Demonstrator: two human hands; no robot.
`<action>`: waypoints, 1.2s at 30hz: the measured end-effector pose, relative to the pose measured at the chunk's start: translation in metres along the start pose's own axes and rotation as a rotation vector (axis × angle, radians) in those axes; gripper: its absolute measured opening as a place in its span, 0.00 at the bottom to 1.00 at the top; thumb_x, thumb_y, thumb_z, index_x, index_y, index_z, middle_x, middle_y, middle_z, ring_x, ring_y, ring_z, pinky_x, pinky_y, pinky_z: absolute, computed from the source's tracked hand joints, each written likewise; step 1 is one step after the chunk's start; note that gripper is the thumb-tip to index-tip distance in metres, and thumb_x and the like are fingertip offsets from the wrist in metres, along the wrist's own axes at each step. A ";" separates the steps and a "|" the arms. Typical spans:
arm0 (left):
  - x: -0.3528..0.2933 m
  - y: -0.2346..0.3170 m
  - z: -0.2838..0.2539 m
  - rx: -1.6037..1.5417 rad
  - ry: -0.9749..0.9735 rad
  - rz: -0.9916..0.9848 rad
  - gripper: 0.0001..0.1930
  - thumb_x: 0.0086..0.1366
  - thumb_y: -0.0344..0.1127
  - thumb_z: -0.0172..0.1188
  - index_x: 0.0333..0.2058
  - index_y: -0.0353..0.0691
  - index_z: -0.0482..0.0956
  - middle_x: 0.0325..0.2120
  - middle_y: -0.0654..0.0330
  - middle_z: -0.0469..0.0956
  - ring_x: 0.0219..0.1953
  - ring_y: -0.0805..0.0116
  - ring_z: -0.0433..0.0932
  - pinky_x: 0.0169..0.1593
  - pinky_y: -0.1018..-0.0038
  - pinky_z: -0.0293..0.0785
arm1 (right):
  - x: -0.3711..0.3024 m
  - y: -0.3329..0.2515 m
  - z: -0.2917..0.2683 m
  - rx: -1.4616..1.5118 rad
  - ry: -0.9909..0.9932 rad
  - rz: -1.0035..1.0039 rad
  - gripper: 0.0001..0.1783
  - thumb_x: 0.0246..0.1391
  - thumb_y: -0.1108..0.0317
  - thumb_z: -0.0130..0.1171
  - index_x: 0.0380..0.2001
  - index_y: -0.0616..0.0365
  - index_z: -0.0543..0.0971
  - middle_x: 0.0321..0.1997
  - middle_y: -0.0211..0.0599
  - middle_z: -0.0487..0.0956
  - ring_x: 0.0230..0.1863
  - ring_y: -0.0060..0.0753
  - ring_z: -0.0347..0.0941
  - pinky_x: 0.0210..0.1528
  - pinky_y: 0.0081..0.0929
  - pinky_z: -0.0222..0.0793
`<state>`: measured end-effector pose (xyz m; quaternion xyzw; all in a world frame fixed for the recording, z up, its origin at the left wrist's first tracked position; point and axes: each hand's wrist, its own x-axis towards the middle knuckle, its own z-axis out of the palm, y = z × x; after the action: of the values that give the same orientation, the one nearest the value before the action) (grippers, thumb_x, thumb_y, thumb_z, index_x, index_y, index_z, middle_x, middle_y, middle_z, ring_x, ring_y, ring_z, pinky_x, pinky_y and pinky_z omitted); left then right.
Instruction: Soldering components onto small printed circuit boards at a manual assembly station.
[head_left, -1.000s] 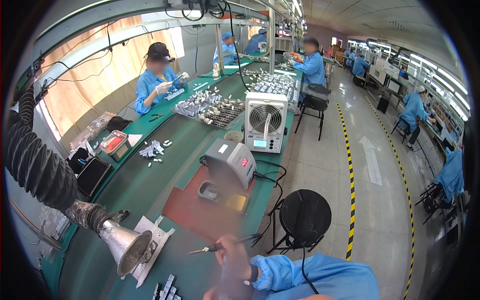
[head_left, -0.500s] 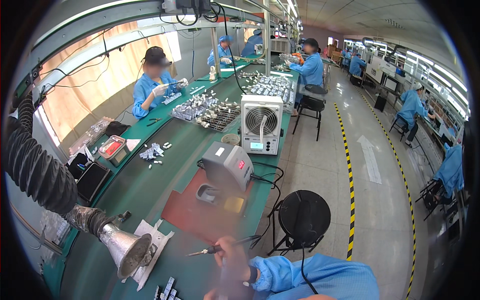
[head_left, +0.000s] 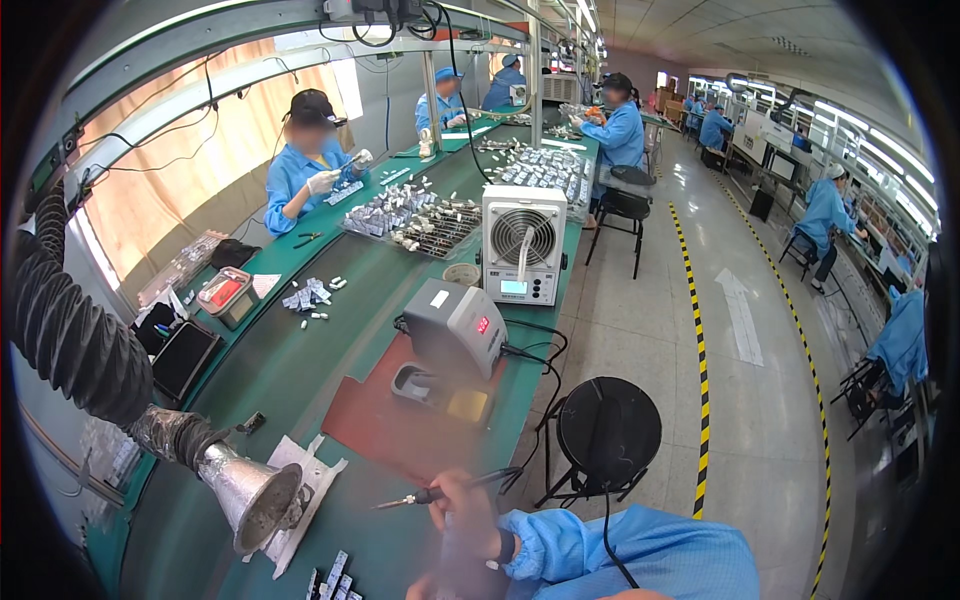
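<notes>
Item 1: soldering iron (head_left: 428, 496), pen-shaped; dark handle, slender metal shaft narrowing to a tip. Held in the right hand (head_left: 462, 505), lower centre of frame; slightly tilted, tip pointing left and lower than the rear end.

Item 2: group of small strips (head_left: 338, 571), pale grey-blue and black; lying close together at differing angles, bottom edge of frame, left of centre.

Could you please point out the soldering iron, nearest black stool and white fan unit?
Soldering iron (head_left: 428, 496), head view: front of its handle.
Nearest black stool (head_left: 609, 425), head view: seat.
White fan unit (head_left: 511, 240), head view: front grille.
</notes>
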<state>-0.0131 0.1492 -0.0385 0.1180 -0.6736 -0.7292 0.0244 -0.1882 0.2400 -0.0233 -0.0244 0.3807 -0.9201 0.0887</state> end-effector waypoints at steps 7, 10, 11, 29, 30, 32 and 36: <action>-0.003 0.009 0.001 0.037 -0.012 -0.038 0.32 0.59 0.29 0.61 0.60 0.34 0.58 0.40 0.56 0.75 0.38 0.73 0.73 0.44 0.75 0.70 | 0.002 0.002 -0.002 0.013 0.005 -0.010 0.09 0.63 0.66 0.47 0.33 0.61 0.70 0.20 0.30 0.66 0.12 0.21 0.62 0.14 0.18 0.55; -0.003 0.010 0.003 0.047 0.015 -0.021 0.31 0.59 0.29 0.62 0.60 0.34 0.60 0.40 0.56 0.76 0.39 0.72 0.73 0.44 0.75 0.70 | -0.001 -0.003 0.001 -0.001 0.011 -0.011 0.09 0.63 0.67 0.47 0.33 0.61 0.70 0.19 0.30 0.66 0.11 0.21 0.62 0.14 0.18 0.54; -0.003 0.010 0.004 0.067 0.028 -0.009 0.30 0.59 0.29 0.62 0.59 0.34 0.61 0.39 0.57 0.76 0.39 0.73 0.73 0.44 0.75 0.70 | -0.001 -0.003 0.002 -0.001 0.010 -0.011 0.09 0.63 0.67 0.47 0.33 0.61 0.70 0.19 0.30 0.66 0.11 0.21 0.62 0.14 0.18 0.54; -0.002 0.014 0.005 0.035 0.031 -0.016 0.27 0.59 0.26 0.61 0.57 0.32 0.64 0.43 0.55 0.76 0.41 0.72 0.74 0.45 0.76 0.70 | 0.001 -0.003 -0.001 -0.017 -0.009 -0.014 0.11 0.64 0.64 0.46 0.33 0.60 0.71 0.19 0.29 0.65 0.12 0.20 0.62 0.13 0.17 0.55; -0.001 0.014 0.005 0.037 0.029 -0.027 0.28 0.59 0.25 0.61 0.57 0.32 0.64 0.43 0.55 0.76 0.41 0.71 0.74 0.46 0.76 0.70 | 0.001 -0.003 -0.001 -0.014 -0.017 -0.012 0.10 0.64 0.64 0.46 0.33 0.60 0.71 0.19 0.29 0.65 0.12 0.20 0.62 0.13 0.17 0.55; -0.003 0.013 0.004 0.018 0.027 -0.039 0.28 0.59 0.25 0.61 0.57 0.32 0.63 0.43 0.55 0.75 0.42 0.72 0.74 0.46 0.76 0.70 | -0.001 -0.006 0.001 -0.012 -0.027 -0.004 0.10 0.64 0.64 0.46 0.33 0.60 0.71 0.19 0.29 0.65 0.11 0.20 0.62 0.13 0.17 0.55; -0.003 0.012 0.005 -0.007 0.015 -0.028 0.28 0.59 0.25 0.61 0.58 0.33 0.63 0.45 0.55 0.74 0.43 0.72 0.74 0.47 0.76 0.70 | -0.004 -0.010 0.004 0.001 0.016 0.046 0.10 0.64 0.65 0.46 0.33 0.60 0.71 0.19 0.29 0.65 0.11 0.21 0.62 0.13 0.17 0.55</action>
<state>-0.0129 0.1534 -0.0262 0.1327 -0.6690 -0.7310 0.0194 -0.1857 0.2451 -0.0130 -0.0081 0.3813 -0.9182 0.1068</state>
